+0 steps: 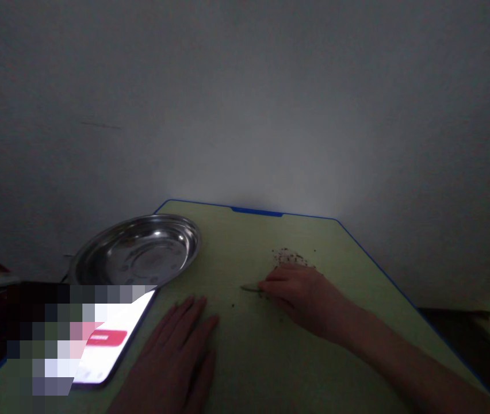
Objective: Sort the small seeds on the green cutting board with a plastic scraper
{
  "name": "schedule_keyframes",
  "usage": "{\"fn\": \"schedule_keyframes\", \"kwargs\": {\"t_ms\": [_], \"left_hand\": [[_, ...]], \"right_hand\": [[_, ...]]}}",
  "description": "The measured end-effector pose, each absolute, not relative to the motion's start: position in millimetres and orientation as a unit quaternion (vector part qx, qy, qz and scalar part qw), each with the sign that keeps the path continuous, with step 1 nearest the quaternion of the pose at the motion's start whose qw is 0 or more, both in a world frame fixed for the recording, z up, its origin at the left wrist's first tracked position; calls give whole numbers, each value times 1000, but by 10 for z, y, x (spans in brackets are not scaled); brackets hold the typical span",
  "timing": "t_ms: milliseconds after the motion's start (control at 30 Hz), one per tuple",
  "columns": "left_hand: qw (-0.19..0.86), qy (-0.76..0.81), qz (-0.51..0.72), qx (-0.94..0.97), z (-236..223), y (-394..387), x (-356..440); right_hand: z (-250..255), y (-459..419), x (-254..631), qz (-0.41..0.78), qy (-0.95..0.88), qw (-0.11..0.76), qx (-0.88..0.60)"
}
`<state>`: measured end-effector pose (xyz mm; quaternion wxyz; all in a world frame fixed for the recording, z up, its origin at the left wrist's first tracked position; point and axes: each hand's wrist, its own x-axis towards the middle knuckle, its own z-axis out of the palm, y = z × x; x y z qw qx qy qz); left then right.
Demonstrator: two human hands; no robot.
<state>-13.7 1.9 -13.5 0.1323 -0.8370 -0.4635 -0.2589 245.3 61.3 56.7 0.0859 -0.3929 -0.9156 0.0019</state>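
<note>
My right hand [294,290] is closed around a thin, pale, flat object [251,288], whose narrow end sticks out to the left, low over the table. What kind of object it is cannot be made out in the dim light. Just beyond the knuckles lies a patch of small dark bits [290,257], partly hidden by the hand. My left hand [176,351] rests palm down on the table with its fingers stretched out, holding nothing. A lit phone or tablet [119,322] lies beside it on the left, partly covered by a pixelated blur.
A shiny round metal basin [150,256] stands at the back left, close to the lit screen. The pale green table [228,241] has a blue edge and touches or nearly touches a grey wall [245,103]. A single dark speck [233,305] lies between my hands.
</note>
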Motion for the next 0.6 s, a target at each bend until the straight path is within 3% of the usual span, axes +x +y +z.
{"fn": "schedule_keyframes", "kwargs": {"t_ms": [333,600], "left_hand": [[160,-480,-271,-819,-177,10,-113],[112,-533,-253,-800,-158,-29,-119]], "right_hand": [[649,445,2671,49,-910,112,-397],[527,800,2139,25,-936,161,-312]]}}
